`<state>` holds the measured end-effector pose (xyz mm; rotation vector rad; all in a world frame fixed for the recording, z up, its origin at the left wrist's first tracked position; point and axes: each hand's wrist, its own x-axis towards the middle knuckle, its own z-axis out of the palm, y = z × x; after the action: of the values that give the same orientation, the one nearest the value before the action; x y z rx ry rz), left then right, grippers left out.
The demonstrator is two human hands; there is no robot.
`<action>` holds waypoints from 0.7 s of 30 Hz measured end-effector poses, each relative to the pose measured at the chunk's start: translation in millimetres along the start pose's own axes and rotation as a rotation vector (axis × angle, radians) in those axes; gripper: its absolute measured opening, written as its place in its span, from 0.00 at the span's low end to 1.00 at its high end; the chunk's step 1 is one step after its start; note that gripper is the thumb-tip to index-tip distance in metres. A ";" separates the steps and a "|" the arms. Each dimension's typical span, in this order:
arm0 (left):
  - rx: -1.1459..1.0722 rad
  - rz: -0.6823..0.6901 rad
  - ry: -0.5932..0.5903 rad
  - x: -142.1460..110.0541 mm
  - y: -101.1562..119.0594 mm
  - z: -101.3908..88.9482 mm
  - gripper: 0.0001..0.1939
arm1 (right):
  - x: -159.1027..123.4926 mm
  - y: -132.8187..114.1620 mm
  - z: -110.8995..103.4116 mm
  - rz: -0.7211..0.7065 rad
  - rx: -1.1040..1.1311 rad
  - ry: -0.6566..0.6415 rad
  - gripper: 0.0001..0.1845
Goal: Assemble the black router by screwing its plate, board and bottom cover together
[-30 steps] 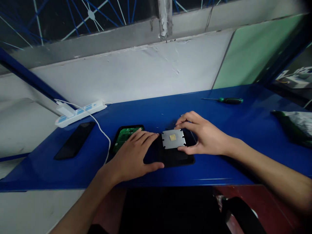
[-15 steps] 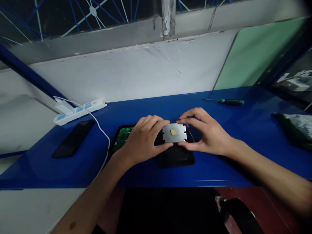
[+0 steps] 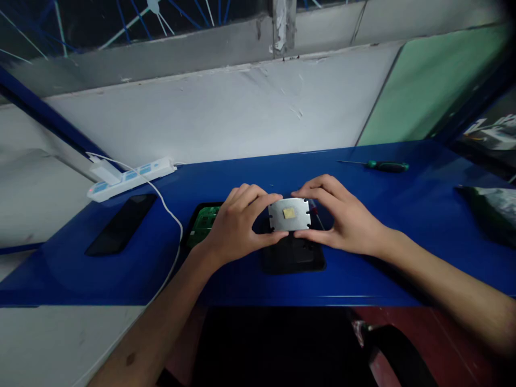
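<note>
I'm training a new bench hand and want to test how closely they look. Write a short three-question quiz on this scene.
1. True or false: the left hand and the right hand both grip the metal plate.
2. Fill in the blank: the green circuit board lies to the ____ of the metal plate.
3. Where is the green-and-black screwdriver?
a) in the left hand
b) on the blue table
c) in the right hand

Key: 1. True; 2. left; 3. b

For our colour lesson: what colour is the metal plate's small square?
The square is pale yellow, clearest in the head view.
</note>
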<state>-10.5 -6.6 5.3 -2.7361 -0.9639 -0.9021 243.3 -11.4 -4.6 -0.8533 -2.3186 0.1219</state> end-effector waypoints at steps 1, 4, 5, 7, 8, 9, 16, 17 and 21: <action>-0.001 0.008 0.011 -0.5 -0.6 0.7 0.24 | -0.1 0.1 0.2 -0.001 0.000 0.003 0.33; -0.001 0.017 0.022 -1.8 -2.6 2.4 0.25 | -0.3 0.0 0.7 0.006 0.003 0.003 0.33; 0.001 0.015 0.022 -2.1 -3.2 2.8 0.25 | -0.3 0.0 0.8 0.010 0.004 0.002 0.33; 0.006 0.011 0.020 -2.7 -4.2 3.3 0.24 | -0.2 0.0 1.0 0.021 0.006 0.001 0.32; 0.008 0.010 0.019 -3.0 -4.6 3.5 0.24 | -0.1 0.0 1.1 0.025 0.005 0.001 0.32; 0.010 0.010 0.018 -3.1 -4.9 3.6 0.24 | -0.1 0.1 1.2 0.029 0.002 0.000 0.31; 0.023 0.009 0.003 -3.3 -5.7 4.0 0.24 | 0.1 0.6 1.3 0.037 -0.013 -0.007 0.30; 0.024 0.010 0.000 -3.3 -5.7 4.2 0.24 | 0.0 0.7 1.2 0.037 -0.016 -0.008 0.30; 0.022 0.006 -0.012 -3.5 -5.9 4.5 0.24 | -0.3 1.1 1.6 0.037 -0.022 -0.014 0.31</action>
<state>-14.0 -2.5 -0.9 -2.7277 -0.9610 -0.8705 243.0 -10.6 -6.3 -0.9089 -2.3219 0.1190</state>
